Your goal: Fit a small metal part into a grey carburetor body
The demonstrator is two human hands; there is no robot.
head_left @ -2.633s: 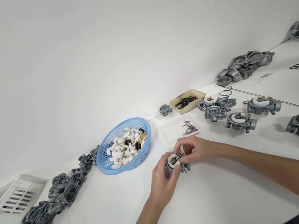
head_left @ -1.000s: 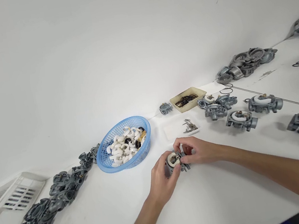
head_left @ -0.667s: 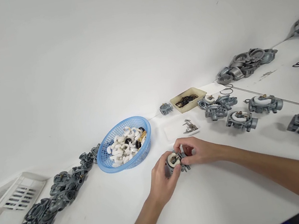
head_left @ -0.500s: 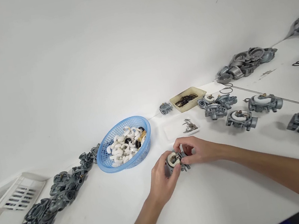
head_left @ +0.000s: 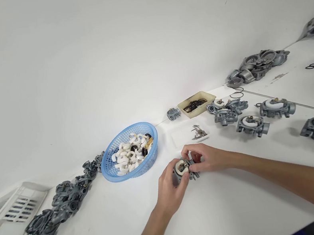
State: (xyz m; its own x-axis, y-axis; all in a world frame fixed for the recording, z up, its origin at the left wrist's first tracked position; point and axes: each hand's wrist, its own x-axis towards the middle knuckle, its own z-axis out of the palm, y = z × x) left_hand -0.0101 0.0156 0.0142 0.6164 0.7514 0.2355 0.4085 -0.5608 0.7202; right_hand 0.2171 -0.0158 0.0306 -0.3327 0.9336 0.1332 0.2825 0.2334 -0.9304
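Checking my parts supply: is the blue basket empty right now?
No, the blue basket holds a heap of white curved pieces with a few dark ones among them.

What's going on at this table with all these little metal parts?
A person is working on a small grey metal carburetor body with a white float on top. The left hand grips it while the right hand fingers pinch at its top. A blue basket of white floats sits behind, with a row of finished units lying to the right.
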